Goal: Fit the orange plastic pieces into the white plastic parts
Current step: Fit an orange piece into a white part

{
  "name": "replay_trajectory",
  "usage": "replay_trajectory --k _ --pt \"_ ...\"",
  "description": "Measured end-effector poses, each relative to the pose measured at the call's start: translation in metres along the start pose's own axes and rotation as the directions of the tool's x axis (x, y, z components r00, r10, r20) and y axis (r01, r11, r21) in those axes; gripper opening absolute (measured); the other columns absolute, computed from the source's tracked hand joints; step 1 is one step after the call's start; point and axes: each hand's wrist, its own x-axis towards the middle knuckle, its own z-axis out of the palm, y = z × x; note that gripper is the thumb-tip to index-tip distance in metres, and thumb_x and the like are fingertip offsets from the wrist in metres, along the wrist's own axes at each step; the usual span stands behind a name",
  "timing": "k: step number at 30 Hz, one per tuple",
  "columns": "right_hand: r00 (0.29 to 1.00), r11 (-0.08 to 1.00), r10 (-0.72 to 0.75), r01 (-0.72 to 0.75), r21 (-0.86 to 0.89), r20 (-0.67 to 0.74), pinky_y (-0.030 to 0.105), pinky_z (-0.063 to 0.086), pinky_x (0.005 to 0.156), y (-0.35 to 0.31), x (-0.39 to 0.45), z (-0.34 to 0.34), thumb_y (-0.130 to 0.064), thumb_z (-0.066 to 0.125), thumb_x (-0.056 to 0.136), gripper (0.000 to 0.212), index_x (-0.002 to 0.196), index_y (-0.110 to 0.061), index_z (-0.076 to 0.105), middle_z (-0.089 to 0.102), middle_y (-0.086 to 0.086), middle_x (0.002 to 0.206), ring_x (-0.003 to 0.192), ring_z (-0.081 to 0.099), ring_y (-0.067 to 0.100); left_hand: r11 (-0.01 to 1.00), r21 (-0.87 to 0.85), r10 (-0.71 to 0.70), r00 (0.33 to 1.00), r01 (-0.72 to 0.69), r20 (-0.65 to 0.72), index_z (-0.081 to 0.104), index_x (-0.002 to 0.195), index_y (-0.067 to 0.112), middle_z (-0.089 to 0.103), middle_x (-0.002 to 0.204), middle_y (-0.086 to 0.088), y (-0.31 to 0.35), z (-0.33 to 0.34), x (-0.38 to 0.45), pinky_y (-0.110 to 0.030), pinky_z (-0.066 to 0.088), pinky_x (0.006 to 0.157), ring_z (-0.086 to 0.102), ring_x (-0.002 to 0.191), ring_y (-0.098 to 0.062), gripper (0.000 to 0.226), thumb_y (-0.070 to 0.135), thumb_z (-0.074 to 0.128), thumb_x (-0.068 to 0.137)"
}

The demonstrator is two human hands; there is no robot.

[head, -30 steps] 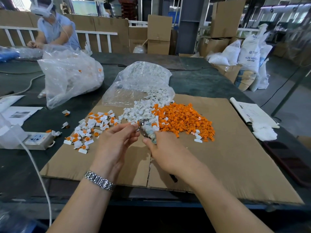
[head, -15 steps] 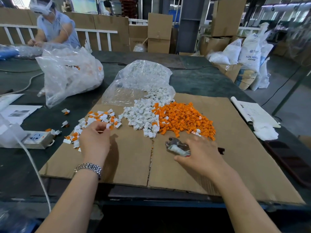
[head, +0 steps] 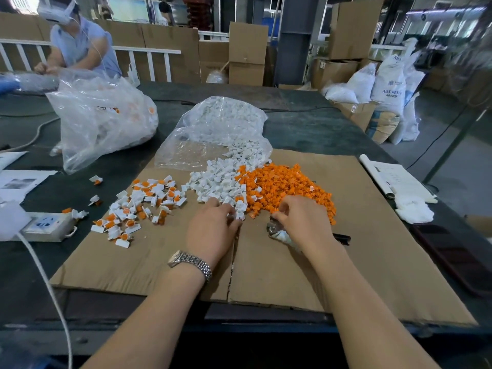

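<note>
A heap of orange plastic pieces (head: 287,186) lies on the cardboard sheet (head: 372,262), touching a heap of white plastic parts (head: 215,181) on its left. Further left are scattered white parts with orange pieces fitted in them (head: 138,209). My left hand (head: 213,230) rests at the near edge of the white heap, fingertips pinched around a white part. My right hand (head: 303,222) reaches the near edge of the orange heap with thumb and forefinger curled; what they hold is hidden. Metal pliers (head: 275,233) lie on the cardboard under that hand.
An open clear bag of white parts (head: 221,129) lies behind the heaps, a fuller bag (head: 101,121) at back left. A power strip (head: 48,225) and cable sit left; papers (head: 396,179) and white cloth (head: 412,209) right. Another person (head: 77,43) works across the table.
My left hand came back from the fitted pile on the left to the white heap. My right hand left the pliers on the cardboard and moved up to the orange heap.
</note>
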Motion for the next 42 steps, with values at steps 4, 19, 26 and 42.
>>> replay_trajectory --k 4,19,26,42 --pt "0.991 0.993 0.116 -0.118 0.022 0.068 0.036 0.050 0.074 -0.018 0.017 0.002 -0.054 0.063 0.092 0.045 0.073 -0.015 0.051 0.054 -0.001 0.069 0.068 0.055 0.020 1.000 -0.027 0.010 1.000 -0.011 -0.029 0.073 0.103 0.020 0.055 0.096 0.001 -0.001 -0.004 -0.005 -0.030 0.040 0.064 0.055 0.081 -0.017 0.013 0.026 0.061 0.100" --pt "0.997 0.986 -0.006 0.018 0.167 -0.076 0.038 0.051 0.086 -0.037 0.023 0.005 -0.024 0.062 0.096 0.007 0.096 -0.017 0.063 0.064 -0.003 0.092 0.085 0.060 0.016 0.453 -0.787 -0.284 0.905 0.418 0.317 0.074 0.102 0.015 0.079 0.088 -0.002 -0.014 -0.035 -0.022 -0.023 0.062 0.069 0.076 0.079 -0.012 0.017 0.005 0.075 0.089" --pt "0.976 0.597 -0.218 0.113 0.794 0.026 0.029 0.061 0.077 -0.046 -0.005 -0.009 -0.007 0.074 0.088 0.008 0.096 -0.010 0.071 0.073 0.002 0.085 0.073 0.075 0.012 -0.242 -0.852 -0.099 0.862 0.464 0.498 0.072 0.108 -0.004 0.075 0.102 -0.023 -0.014 -0.045 -0.025 -0.021 0.062 0.069 0.076 0.082 -0.022 0.028 -0.008 0.066 0.081" --pt "0.957 0.876 -0.284 0.235 0.421 0.056 0.033 0.056 0.078 -0.068 -0.021 -0.040 -0.012 0.067 0.086 0.010 0.088 -0.022 0.068 0.070 -0.006 0.083 0.082 0.067 0.010 0.471 -0.866 -0.102 0.985 0.168 0.136 0.079 0.099 0.015 0.079 0.095 -0.002 -0.005 -0.054 -0.036 -0.021 0.059 0.077 0.076 0.090 -0.014 0.020 0.002 0.077 0.083"
